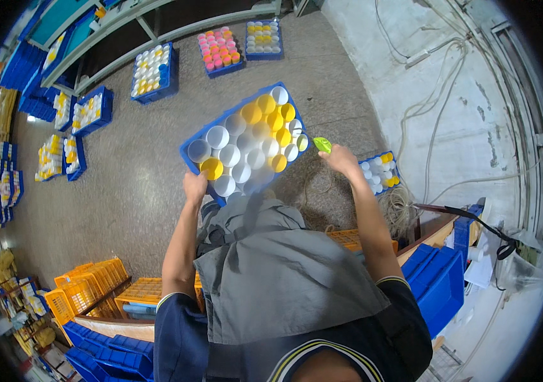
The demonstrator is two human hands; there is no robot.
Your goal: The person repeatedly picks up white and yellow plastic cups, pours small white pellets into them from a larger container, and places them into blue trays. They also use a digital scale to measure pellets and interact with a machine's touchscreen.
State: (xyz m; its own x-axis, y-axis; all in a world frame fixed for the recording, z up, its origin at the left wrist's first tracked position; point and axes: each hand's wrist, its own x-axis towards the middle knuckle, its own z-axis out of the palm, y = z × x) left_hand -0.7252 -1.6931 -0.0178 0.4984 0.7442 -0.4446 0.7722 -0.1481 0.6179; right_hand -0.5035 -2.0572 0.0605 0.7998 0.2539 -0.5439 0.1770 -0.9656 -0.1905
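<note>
A blue plastic crate (292,100) sits tilted in front of my body, filled with rows of open-topped white and yellow cups (241,172). Hazy blur covers part of the cups in the middle. My left hand (195,186) grips the crate's near-left corner, next to a yellow cup. Just off the crate's right side, my right hand (340,159) is closed around a small bright green object (322,144) whose kind I cannot make out. What bears the crate's weight is hidden.
More cup-filled blue crates stand on the floor ahead and left, including one with pink cups (218,48). At right are another crate (379,173), coiled rope (397,200) and a white wall (424,89). Orange crates (93,286) and stacked blue bins (434,286) flank me.
</note>
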